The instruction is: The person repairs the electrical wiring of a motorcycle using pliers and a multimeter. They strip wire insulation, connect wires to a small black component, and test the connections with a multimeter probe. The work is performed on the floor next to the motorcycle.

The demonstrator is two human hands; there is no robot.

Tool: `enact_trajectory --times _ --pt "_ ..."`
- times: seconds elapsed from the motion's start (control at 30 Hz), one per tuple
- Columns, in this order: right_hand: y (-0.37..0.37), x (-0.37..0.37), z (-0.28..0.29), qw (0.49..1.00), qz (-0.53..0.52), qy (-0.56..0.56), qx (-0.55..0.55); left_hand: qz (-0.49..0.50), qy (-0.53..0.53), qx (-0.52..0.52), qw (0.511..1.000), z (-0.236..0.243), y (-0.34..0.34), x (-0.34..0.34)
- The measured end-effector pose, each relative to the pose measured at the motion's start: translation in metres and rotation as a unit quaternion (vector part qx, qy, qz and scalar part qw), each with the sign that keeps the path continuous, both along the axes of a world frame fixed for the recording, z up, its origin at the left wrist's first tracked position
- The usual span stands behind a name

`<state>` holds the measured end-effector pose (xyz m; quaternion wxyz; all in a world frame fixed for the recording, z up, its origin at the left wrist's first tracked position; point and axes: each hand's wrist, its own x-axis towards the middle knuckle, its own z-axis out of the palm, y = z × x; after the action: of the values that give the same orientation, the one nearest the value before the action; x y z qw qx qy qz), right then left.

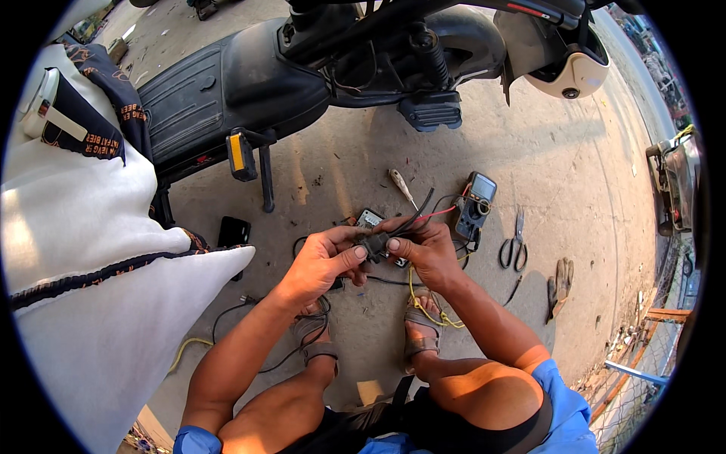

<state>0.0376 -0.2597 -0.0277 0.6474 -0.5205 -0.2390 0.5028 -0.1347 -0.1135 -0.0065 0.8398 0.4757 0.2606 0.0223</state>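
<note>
In front of my feet, my left hand (330, 261) and my right hand (426, 253) pinch a small black cable connector (373, 246) between thumbs and fingers. Both hands are closed on it, the left at one end, the right where a black cable (425, 203) leaves it. Just behind my fingers lies an electronic board (369, 218) in a case, partly hidden by my hands. A digital multimeter (475, 204) rests on the ground to the right, and a red lead runs from its side toward my right hand. A screwdriver (401, 183) with a pale handle lies beyond my hands.
A black scooter (257, 76) stands across the far side, with a white helmet (571, 74) near its right end. Scissors (517, 246) and a dark glove (560, 290) lie at right. White cloth (83, 197) hangs at left, beside a black phone-like slab (234, 231). Cables loop around my sandals.
</note>
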Motion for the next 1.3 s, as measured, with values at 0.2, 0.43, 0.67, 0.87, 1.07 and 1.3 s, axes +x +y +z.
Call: enact_trajectory --times 0.2,0.43,0.67,0.87,1.07,1.3 --pt "-0.001 0.000 -0.003 1.000 -0.005 0.018 0.006 0.000 0.003 -0.008 1.000 0.006 0.000 0.000" --pt "-0.002 0.003 -0.005 1.000 -0.011 0.025 -0.002 0.014 -0.030 -0.004 0.999 0.009 0.001 -0.002" --pt "-0.003 0.003 -0.007 0.995 -0.032 0.094 -0.020 0.028 -0.052 0.011 0.998 0.014 0.001 0.000" --pt "-0.003 0.000 -0.008 0.980 -0.025 0.198 -0.021 0.036 -0.054 0.045 0.997 0.013 0.000 0.003" --pt "-0.003 -0.006 -0.004 0.961 -0.008 0.274 -0.044 0.049 -0.036 0.106 0.993 0.014 0.001 0.007" --pt "-0.004 -0.007 -0.008 0.960 -0.002 0.277 -0.030 0.052 -0.039 0.120 0.991 0.014 0.001 0.006"
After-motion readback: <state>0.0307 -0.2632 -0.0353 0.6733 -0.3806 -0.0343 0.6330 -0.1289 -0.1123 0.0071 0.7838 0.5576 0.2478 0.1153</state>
